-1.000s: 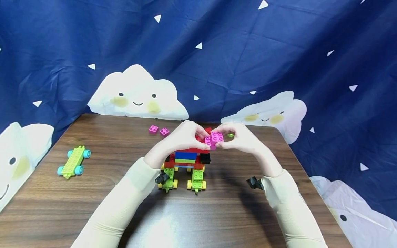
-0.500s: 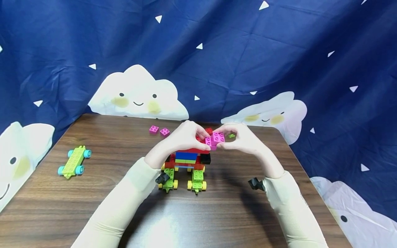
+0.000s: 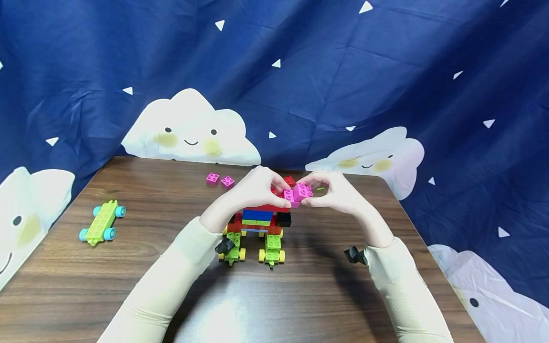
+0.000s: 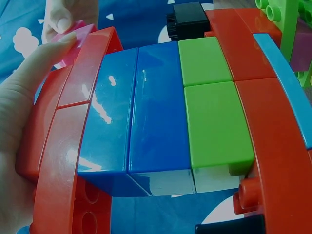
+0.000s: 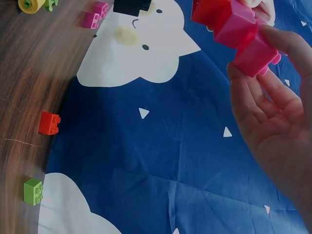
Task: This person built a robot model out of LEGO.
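Observation:
A standing model of toy building bricks is in front of me, with a blue layer (image 3: 257,216), red bricks above and below it, and green wheeled bases (image 3: 273,245). At its top right a lower pink brick (image 3: 289,196) joins the red bricks. My left hand (image 3: 253,193) grips the model's top there, its thumb and fingers around that lower pink brick. My right hand (image 3: 336,194) pinches an upper pink brick (image 3: 302,191) between thumb and fingertips. In the right wrist view, this upper brick (image 5: 255,52) sits tilted against the lower one.
On the left stands a green wheeled base (image 3: 103,222) with blue wheels. Two loose pink bricks (image 3: 212,178) lie at the back. A red brick (image 5: 49,123) and a green brick (image 5: 32,191) lie behind the hands. A blue curtain (image 3: 300,85) hangs beyond the table (image 3: 163,281).
My right hand has shifted slightly right, and the upper pink brick has turned and leaned right with it. My left hand has stayed in place on the model.

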A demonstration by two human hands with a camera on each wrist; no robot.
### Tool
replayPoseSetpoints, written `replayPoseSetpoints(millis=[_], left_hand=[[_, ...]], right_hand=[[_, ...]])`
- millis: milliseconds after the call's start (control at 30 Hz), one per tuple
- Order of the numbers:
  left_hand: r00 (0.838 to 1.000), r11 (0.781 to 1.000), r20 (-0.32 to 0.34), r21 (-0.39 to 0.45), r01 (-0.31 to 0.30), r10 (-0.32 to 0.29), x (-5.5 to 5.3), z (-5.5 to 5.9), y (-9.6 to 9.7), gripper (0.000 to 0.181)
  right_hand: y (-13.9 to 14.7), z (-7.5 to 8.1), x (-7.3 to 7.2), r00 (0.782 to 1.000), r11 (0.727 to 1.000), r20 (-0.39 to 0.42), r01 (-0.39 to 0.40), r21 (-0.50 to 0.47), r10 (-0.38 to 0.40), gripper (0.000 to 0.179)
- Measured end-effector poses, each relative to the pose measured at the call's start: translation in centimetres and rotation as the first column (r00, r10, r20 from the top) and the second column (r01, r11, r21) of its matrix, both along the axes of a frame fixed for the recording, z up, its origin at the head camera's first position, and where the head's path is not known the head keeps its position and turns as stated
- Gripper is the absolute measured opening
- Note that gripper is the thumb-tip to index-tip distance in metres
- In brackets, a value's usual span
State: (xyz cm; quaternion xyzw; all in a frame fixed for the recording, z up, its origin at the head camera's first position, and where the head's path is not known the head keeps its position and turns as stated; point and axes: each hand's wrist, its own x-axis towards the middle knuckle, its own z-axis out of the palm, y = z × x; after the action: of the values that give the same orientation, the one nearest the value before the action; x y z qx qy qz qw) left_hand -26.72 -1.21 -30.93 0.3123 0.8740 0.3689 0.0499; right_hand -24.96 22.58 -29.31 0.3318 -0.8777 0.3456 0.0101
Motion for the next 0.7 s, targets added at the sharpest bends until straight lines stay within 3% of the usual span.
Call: replayPoseSetpoints(millis=[700], left_hand=[[1.000, 1.000, 0.002, -0.003, 0.000, 0.000, -0.11, -0.11, 0.06, 0.044]], right_hand=[[-0.33, 0.25, -0.14, 0.998, 0.999, 0.046, -0.033, -0.011, 0.033, 0.036]])
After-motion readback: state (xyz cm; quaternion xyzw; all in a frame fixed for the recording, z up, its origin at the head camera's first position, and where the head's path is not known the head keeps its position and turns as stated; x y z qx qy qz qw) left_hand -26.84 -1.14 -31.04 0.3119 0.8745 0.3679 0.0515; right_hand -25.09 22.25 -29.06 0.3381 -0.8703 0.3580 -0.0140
